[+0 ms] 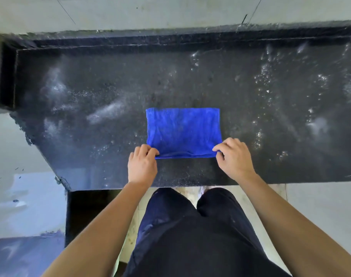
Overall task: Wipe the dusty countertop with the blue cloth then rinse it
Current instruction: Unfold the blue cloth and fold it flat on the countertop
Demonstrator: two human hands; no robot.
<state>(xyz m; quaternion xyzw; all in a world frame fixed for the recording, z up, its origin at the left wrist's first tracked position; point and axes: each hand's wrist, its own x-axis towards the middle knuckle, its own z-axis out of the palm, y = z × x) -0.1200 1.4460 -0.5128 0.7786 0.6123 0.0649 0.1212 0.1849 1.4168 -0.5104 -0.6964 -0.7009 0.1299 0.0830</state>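
A blue cloth [183, 131] lies flat, folded into a rectangle, on the black speckled countertop [110, 86] near its front edge. My left hand [142, 163] pinches the cloth's near left corner. My right hand [233, 156] pinches the near right corner. Pale dust smears and white specks cover the countertop to the left and right of the cloth.
A raised black ledge [170, 40] runs along the back of the counter against a pale tiled wall [150, 13]. The counter's left edge [40, 152] runs diagonally, with pale floor beyond. My dark trousers [190, 236] stand against the front edge.
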